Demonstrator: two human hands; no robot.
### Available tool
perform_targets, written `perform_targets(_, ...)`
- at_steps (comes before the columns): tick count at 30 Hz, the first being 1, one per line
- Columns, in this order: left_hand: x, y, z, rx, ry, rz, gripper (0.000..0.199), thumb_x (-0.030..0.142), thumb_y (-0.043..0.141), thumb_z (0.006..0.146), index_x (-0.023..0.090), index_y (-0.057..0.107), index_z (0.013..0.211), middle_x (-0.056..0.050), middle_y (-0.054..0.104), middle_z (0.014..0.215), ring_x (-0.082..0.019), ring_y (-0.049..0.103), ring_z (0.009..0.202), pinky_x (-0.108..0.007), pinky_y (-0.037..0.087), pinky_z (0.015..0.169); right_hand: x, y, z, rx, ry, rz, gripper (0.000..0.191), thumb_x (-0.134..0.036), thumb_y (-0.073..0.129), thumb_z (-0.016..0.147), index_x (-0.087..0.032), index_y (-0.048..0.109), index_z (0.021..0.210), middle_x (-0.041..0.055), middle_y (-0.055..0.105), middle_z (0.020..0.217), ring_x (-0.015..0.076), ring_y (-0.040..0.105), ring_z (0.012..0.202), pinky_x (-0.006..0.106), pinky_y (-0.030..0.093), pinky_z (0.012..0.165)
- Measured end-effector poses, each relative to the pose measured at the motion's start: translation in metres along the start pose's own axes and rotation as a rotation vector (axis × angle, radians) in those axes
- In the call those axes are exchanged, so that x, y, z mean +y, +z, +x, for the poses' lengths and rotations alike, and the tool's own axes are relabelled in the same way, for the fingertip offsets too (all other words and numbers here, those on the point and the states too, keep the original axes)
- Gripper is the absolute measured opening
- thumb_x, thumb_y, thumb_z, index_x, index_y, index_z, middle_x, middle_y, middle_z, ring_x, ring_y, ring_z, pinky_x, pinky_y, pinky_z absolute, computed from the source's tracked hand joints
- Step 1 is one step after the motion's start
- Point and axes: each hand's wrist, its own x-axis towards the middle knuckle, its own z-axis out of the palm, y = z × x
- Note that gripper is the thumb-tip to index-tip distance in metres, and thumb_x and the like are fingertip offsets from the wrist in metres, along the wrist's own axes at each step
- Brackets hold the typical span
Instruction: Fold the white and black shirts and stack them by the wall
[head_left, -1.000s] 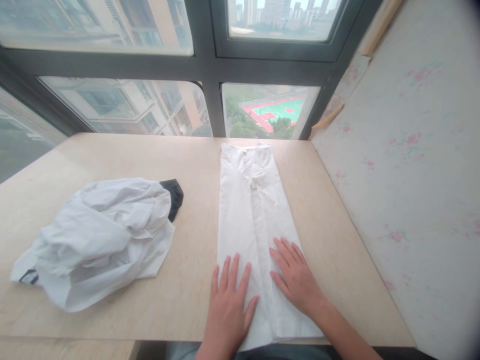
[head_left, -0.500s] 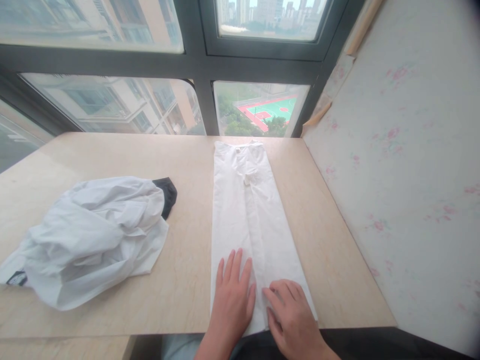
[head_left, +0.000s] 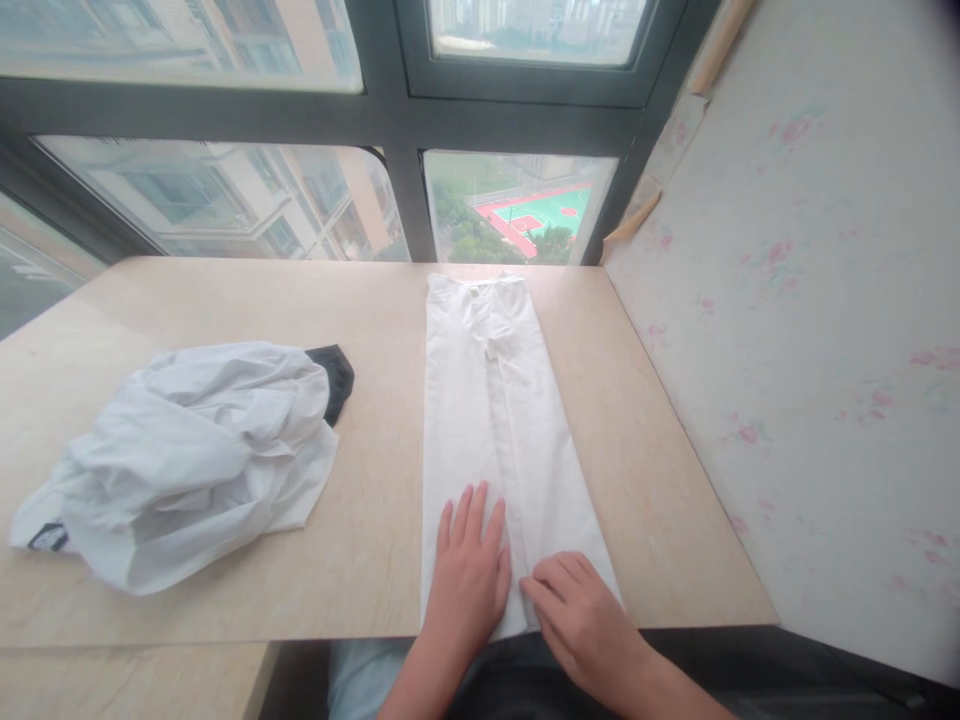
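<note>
A white shirt [head_left: 459, 420] lies on the table as a long narrow strip, its collar end toward the window and its near end at the table's front edge. A seam or edge runs down its middle. My left hand [head_left: 471, 570] rests flat on the near left part, fingers stretched out. My right hand [head_left: 574, 605] is beside it, with fingers curled and pinched on the cloth near the middle line. Its thumb is mostly hidden.
A crumpled white garment [head_left: 187, 450] with a dark part [head_left: 340, 383] lies on the left of the table [head_left: 382, 500]. A dark window frame [head_left: 386, 120] borders the far side. A flowered wall [head_left: 810, 330] stands along the right.
The right hand's fingers have drawn together in a pinch at the shirt's middle line. The left hand stays flat on the cloth. The view has shifted slightly.
</note>
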Motion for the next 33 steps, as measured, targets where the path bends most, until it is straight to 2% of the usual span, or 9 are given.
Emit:
perform_targets(7,-0.003,-0.015,-0.016,0.043,0.072,-0.05,0.043,0.023,0.053,0.092,0.016,0.055,0.134,-0.015,0.046,0.151,-0.031,0.039,0.141,-0.05,0.036,0.113,0.024,-0.022,-0.014,-0.017,-0.108,0.009,0.042,-0.025,0.055,0.091,-0.016,0.056,0.132,0.0144,0.059,0.135,0.0272,0.053,0.125,0.044,0.048,0.103)
perform_targets(11,-0.019,-0.025,-0.049,0.098,0.203,-0.061,0.056,0.055,0.059,0.089,0.018,0.059,0.131,-0.014,0.057,0.139,-0.029,0.051,0.13,-0.045,0.041,0.109,0.041,-0.022,-0.034,-0.092,-0.15,-0.136,0.06,-0.038,0.061,0.088,-0.016,0.049,0.143,0.0154,0.039,0.155,0.0332,0.032,0.146,0.052,0.042,0.111)
perform_targets(14,-0.032,-0.023,-0.072,0.142,0.279,-0.061,0.064,0.069,0.055,0.084,0.02,0.064,0.125,-0.011,0.066,0.126,-0.026,0.058,0.118,-0.038,0.046,0.103,0.049,-0.012,-0.047,-0.129,-0.159,-0.202,0.061,-0.032,0.061,0.088,-0.017,0.048,0.145,0.0135,0.034,0.158,0.0327,0.027,0.148,0.052,0.041,0.112)
perform_targets(17,-0.037,-0.019,-0.084,0.212,0.248,-0.114,0.031,0.036,0.051,0.098,0.023,0.067,0.121,-0.006,0.07,0.121,-0.02,0.06,0.116,-0.035,0.045,0.105,0.052,-0.002,-0.054,-0.066,-0.155,-0.227,0.056,-0.017,0.057,0.087,-0.018,0.051,0.142,0.0117,0.037,0.157,0.0309,0.028,0.148,0.049,0.042,0.112)
perform_targets(20,-0.039,-0.022,-0.087,0.24,0.283,-0.185,0.036,0.011,0.04,0.099,0.022,0.068,0.117,-0.005,0.072,0.117,-0.017,0.061,0.115,-0.033,0.046,0.105,0.053,0.002,-0.06,-0.027,-0.177,-0.195,0.051,-0.008,0.051,0.086,-0.017,0.057,0.136,0.0106,0.045,0.153,0.0295,0.032,0.146,0.046,0.044,0.109)
perform_targets(24,-0.044,-0.03,-0.097,0.266,0.332,-0.274,0.032,0.009,0.042,0.097,0.018,0.07,0.11,-0.008,0.074,0.105,-0.017,0.066,0.105,-0.03,0.054,0.094,0.051,-0.009,-0.067,0.005,-0.23,-0.06,0.048,-0.001,0.044,0.082,-0.017,0.063,0.123,0.009,0.06,0.138,0.0267,0.045,0.138,0.042,0.049,0.103)
perform_targets(27,-0.045,-0.041,-0.107,0.256,0.281,-0.4,0.032,0.009,0.044,0.095,0.019,0.071,0.109,-0.008,0.074,0.1,-0.016,0.07,0.095,-0.025,0.057,0.084,0.044,-0.028,-0.066,0.015,-0.167,0.145,0.04,-0.003,0.044,0.085,-0.019,0.066,0.115,0.008,0.072,0.117,0.0212,0.064,0.116,0.035,0.054,0.095)
perform_targets(30,-0.043,-0.058,-0.104,0.202,0.12,-0.592,0.027,0.013,0.054,0.092,0.022,0.069,0.112,-0.007,0.073,0.1,-0.015,0.071,0.089,-0.021,0.058,0.077,0.041,-0.054,-0.053,0.007,-0.025,0.359,0.031,-0.008,0.048,0.09,-0.022,0.068,0.11,0.0044,0.075,0.096,0.0157,0.071,0.089,0.026,0.058,0.08)
perform_targets(33,-0.049,-0.07,-0.066,0.31,-0.133,-0.756,0.023,0.016,0.065,0.086,0.024,0.07,0.108,-0.004,0.074,0.098,-0.015,0.071,0.088,-0.022,0.058,0.08,0.053,-0.076,-0.019,0.186,0.091,0.392,0.021,-0.018,0.058,0.09,-0.025,0.072,0.105,0.004,0.076,0.094,0.0171,0.072,0.085,0.025,0.059,0.077)
